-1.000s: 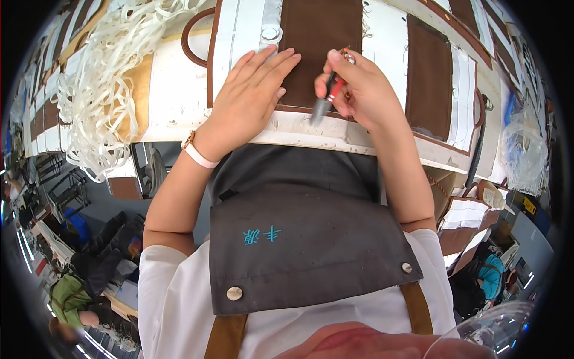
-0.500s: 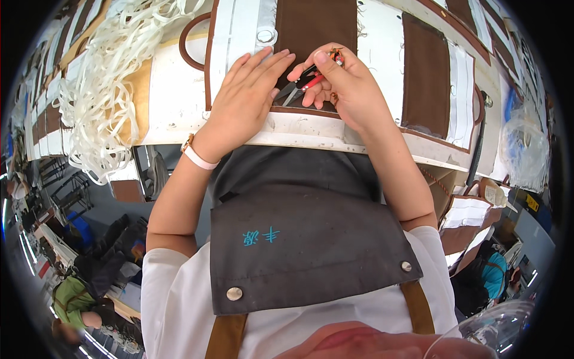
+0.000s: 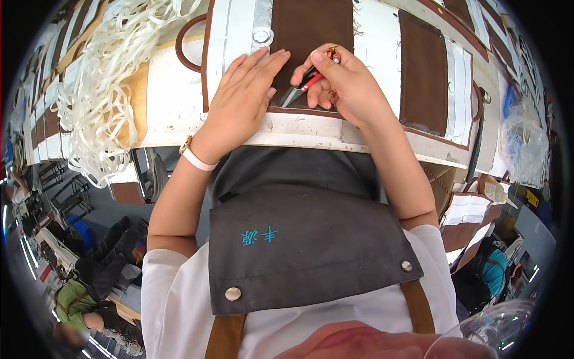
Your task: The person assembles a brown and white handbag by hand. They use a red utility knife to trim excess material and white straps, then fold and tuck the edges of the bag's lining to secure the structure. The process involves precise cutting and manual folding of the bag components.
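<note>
My left hand (image 3: 242, 96) lies flat, fingers together, on the white and brown fabric bag panel (image 3: 311, 27) at the near edge of the table. My right hand (image 3: 344, 84) is closed around small red-handled thread snips (image 3: 302, 85), the metal tip pointing down-left toward my left fingertips over the brown strip. A pale band sits on my left wrist (image 3: 197, 158).
A heap of loose white strips (image 3: 101, 78) lies at the left of the table. More brown and white panels (image 3: 424, 69) lie to the right, with a clear plastic bag (image 3: 526, 143) beyond. Stacked panels (image 3: 469, 215) sit low on the right. A person in green (image 3: 78, 302) crouches at lower left.
My right hand has lifted and turned, bringing the snips up from the panel's lower edge toward my left fingertips. My left hand has stayed flat in place.
</note>
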A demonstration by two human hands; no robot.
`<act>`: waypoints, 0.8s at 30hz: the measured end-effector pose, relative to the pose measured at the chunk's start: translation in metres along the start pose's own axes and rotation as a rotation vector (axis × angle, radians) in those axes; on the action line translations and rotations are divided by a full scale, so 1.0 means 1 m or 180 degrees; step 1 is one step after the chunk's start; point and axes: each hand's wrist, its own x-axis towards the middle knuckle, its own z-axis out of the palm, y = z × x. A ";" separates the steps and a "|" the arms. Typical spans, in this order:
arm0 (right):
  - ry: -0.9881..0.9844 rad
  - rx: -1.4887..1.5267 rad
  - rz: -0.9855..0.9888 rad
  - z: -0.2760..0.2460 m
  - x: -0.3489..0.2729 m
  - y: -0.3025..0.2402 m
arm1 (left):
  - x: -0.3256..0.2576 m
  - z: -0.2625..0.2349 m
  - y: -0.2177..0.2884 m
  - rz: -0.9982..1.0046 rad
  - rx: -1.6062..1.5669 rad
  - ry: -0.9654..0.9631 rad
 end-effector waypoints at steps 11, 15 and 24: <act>-0.0044 0.0121 -0.0441 -0.029 -0.019 -0.015 | 0.000 0.001 0.001 0.0069 0.0128 0.0037; 0.0061 -0.0027 -0.0327 0.001 -0.006 -0.004 | -0.001 0.001 0.000 0.0004 0.0042 -0.0011; 0.0074 -0.0242 -0.0019 -0.001 0.000 -0.004 | -0.001 -0.001 -0.001 -0.0021 -0.0007 -0.0086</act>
